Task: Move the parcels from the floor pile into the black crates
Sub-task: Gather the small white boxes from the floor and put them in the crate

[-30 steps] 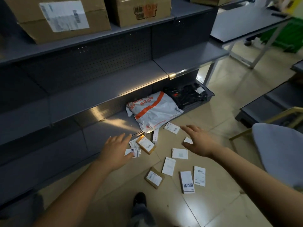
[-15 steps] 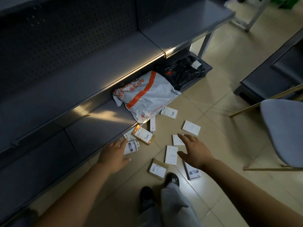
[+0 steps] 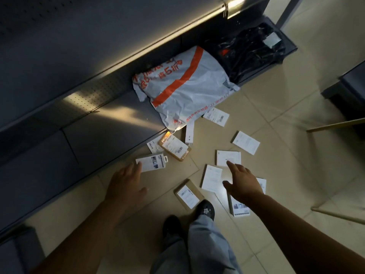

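On glossy tile [image 3: 296,99], flat card packets [image 3: 245,142], perhaps plastic-wrapped, crinkled mailer [image 3: 187,89].

A pale grey mailer bag [image 3: 185,89] crossed by a broad orange diagonal stripe and printed with orange lettering lies against dark grey metal shelving [image 3: 79,56], whose back panel is dotted with small perforations. Beside it sits a glossy black bag [image 3: 246,52] bearing a white label. White packets [image 3: 245,142] with black barcodes and fine print are scattered over beige floor tiles [image 3: 276,107] with thin pale joints. Two brown cardboard packets [image 3: 174,146] carry white labels. A white box [image 3: 152,162] shows a blue-grey printed picture. Below: light grey trousers [image 3: 197,246], black shoes [image 3: 205,209].
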